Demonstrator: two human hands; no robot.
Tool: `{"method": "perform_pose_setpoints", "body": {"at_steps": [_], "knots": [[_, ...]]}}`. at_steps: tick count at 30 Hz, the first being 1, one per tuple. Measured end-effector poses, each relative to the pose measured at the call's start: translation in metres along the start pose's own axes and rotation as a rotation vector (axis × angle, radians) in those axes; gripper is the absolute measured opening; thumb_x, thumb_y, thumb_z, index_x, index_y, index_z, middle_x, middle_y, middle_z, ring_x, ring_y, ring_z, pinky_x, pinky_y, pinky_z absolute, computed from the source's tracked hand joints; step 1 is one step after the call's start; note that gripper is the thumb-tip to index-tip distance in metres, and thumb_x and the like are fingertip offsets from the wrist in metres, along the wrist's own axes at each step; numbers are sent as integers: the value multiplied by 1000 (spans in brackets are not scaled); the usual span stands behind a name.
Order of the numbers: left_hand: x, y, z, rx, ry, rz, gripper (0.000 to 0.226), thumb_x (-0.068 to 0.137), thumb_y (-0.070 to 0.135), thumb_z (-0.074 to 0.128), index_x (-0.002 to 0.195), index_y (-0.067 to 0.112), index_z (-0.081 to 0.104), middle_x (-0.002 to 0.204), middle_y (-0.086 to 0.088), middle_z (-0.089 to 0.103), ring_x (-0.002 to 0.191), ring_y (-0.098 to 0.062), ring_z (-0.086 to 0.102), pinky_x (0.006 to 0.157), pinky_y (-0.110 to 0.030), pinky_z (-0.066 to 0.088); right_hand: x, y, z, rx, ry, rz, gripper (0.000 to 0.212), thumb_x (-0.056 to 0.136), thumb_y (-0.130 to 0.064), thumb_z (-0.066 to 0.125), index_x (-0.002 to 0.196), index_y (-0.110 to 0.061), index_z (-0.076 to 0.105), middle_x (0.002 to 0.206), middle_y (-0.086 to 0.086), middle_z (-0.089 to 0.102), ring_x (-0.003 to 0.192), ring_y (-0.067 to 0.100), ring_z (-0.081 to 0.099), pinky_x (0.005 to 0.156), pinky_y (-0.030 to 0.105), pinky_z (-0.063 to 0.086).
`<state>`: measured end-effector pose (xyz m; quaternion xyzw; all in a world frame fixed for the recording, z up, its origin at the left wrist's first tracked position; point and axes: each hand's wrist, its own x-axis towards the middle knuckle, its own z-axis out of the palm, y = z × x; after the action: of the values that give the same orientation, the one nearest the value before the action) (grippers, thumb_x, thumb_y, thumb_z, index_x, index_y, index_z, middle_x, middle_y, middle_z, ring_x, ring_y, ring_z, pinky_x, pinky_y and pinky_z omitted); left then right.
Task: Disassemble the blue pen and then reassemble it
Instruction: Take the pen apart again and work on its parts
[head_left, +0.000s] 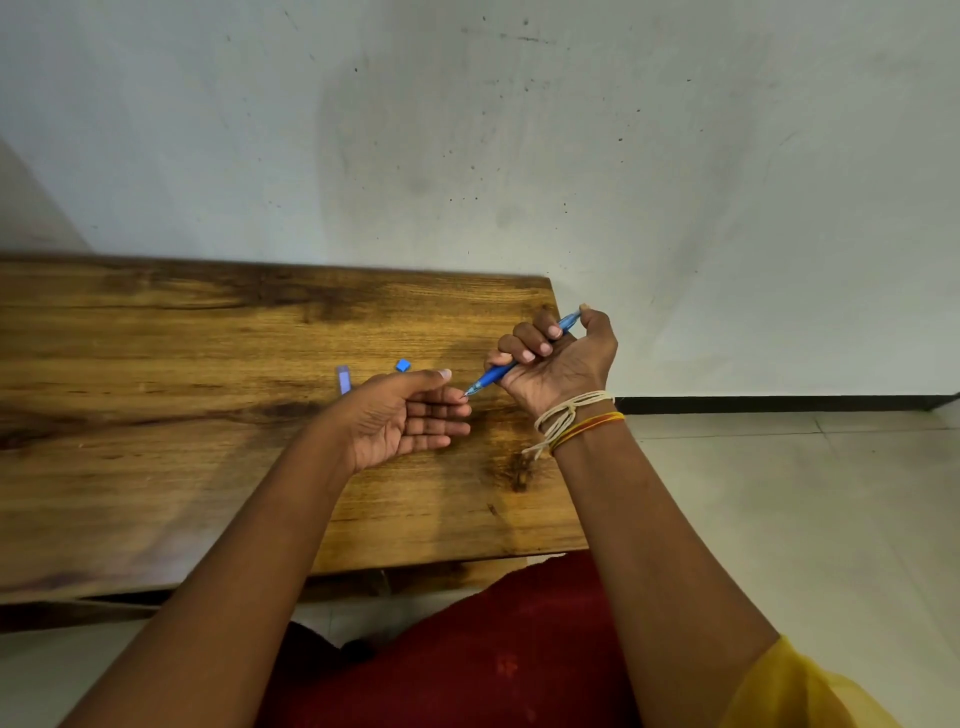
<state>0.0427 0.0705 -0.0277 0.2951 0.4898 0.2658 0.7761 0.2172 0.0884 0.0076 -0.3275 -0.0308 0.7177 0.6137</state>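
The blue pen (519, 357) is gripped in the right hand (558, 358), whose fingers (540, 338) are curled tightly round the barrel in a fist, with the thumb pressed on the upper end. The pen is held at a slant above the right end of the wooden table (182, 338), its tip directed down and to the left. The wrist is raised and bent, and cream and orange threads (576, 421) are seen tied round it. The left hand (410, 415) is held palm up and loosely open just beside the tip, fingers nearly straight and nothing grasped; whether the tip touches the fingertips cannot be told. Two small blue parts are seen lying on the table beyond the left hand: a pale, translucent piece (343, 379) and a darker blue piece (402, 366). No writing or brand can be read on the pen.
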Motion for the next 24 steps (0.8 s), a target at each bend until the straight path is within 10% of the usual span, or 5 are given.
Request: {"method": "perform_pose_setpoints", "body": {"at_steps": [24], "knots": [[-2,1,0,0,0,0,26,87,29,64,81,7,75,98,-16,74,89,-28,73,70,-30,60,-1,1,2,-10,0,-5,47,86,-51,33,55,-16,37,42,-3,27,45,13,25,57,26,27]]}}
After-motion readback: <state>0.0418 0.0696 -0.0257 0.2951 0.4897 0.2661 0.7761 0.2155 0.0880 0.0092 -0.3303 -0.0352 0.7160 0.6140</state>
